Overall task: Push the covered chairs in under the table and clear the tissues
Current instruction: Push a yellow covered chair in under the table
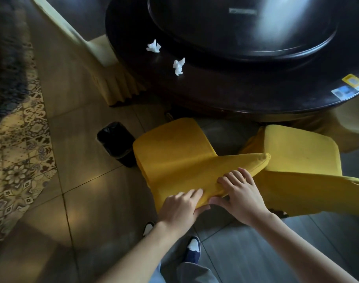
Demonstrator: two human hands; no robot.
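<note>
Step in hand: pushing in the near chair. Both hands are on the top edge of its backrest. The left hand has its fingers laid over the edge and the thumb under, gripping the yellow cover. The right hand rests beside it, fingers curled over the same edge, thumb below. The seat stands clear of the worktop, angled toward it.

A second chair stands just to the right, also not tucked in; the near chair's backrest overlaps it in view, so contact between them cannot be settled.

Two tissues lie on the worktop rim, one farther, one nearer, both untouched. A bin stands on the floor just left of the near chair.

Judgement: next move calls for a straight forward push, squaring the seat to the rim.

Hidden: chair legs beneath covers; table base in shadow; a third covered chair at left, partly cut off.
</note>
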